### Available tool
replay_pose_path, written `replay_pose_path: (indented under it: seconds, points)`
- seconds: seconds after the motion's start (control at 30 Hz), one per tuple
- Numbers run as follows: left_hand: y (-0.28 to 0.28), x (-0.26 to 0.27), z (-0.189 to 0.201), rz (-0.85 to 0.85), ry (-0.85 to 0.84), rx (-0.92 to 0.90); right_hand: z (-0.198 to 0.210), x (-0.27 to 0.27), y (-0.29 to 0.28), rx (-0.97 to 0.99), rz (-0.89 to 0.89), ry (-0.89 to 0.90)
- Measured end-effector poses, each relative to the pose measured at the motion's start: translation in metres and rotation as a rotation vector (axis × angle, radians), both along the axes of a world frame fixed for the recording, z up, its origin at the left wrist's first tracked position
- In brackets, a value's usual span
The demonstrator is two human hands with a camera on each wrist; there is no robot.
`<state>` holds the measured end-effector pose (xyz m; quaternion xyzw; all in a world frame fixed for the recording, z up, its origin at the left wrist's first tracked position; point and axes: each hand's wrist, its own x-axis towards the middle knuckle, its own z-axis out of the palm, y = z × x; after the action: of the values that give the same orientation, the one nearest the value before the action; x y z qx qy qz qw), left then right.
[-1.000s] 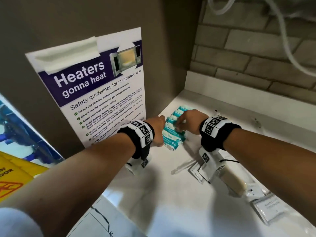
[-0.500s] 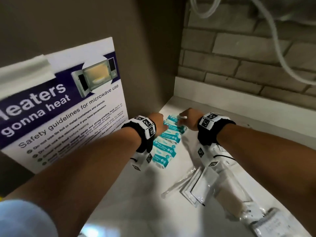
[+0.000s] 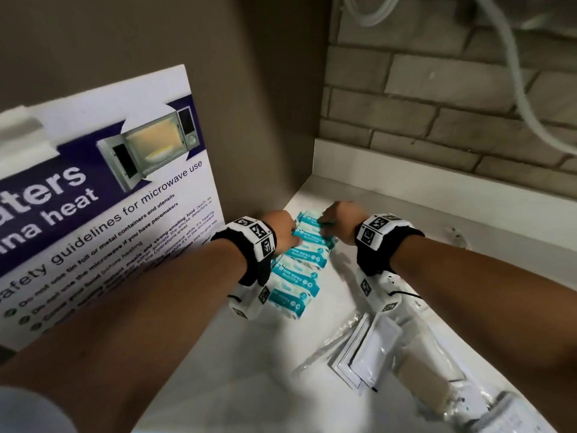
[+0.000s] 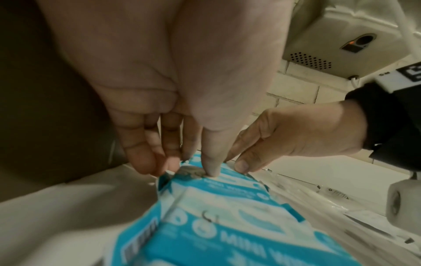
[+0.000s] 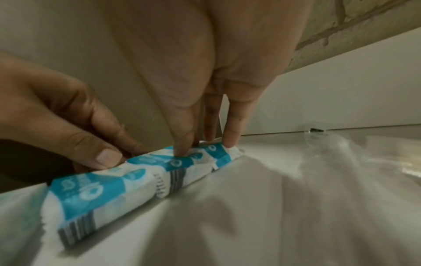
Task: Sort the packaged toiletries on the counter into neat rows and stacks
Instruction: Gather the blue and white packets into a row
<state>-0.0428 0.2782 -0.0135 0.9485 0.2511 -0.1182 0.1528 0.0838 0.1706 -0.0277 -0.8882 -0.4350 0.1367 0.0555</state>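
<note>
A row of teal and white mini wipes packs point(image 3: 296, 276) lies on the white counter point(image 3: 249, 370) along the left wall. My left hand point(image 3: 292, 237) is at the far packs' left side. Seen from the left wrist, its straight fingers point(image 4: 145, 162) touch the pack's end and its thumb presses the top of the wipes packs point(image 4: 227, 207). My right hand point(image 3: 324, 220) is at the right end of the far packs. In the right wrist view its straight fingertips point(image 5: 230, 142) press down on the last of the wipes packs point(image 5: 127, 180), opposite the left hand point(image 5: 118, 154).
Clear plastic packets point(image 3: 368, 351) and a bagged beige item point(image 3: 418, 382) lie loose at the lower right of the counter. A microwave safety poster point(image 3: 109, 214) leans on the left wall. A brick wall point(image 3: 437, 104) with a hose point(image 3: 515, 73) closes the back.
Both hands have moved from the middle of the wipes row to its far end. The view has swung closer and to the right.
</note>
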Motion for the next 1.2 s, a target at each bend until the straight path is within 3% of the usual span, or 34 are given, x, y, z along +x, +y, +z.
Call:
replay_pose_path:
  seconds: [0.37, 0.53, 0.67, 0.83, 1.2]
  points:
    - [-0.002, -0.007, 0.003, -0.048, -0.047, -0.075, 0.003, 0.000, 0.000, -0.014, -0.007, 0.028]
    - [0.003, -0.018, 0.003, 0.024, -0.080, -0.080, 0.009, -0.013, -0.008, 0.030, 0.120, -0.083]
    - [0.000, -0.029, 0.000, 0.076, -0.040, -0.022, 0.009, -0.024, -0.008, -0.009, 0.246, -0.054]
    - [-0.003, -0.029, -0.001, 0.176, -0.079, -0.078, 0.005, -0.030, -0.007, -0.053, 0.214, -0.021]
    - [-0.001, -0.028, 0.000, 0.188, -0.113, -0.127, 0.007, -0.031, -0.006, -0.082, 0.215, -0.030]
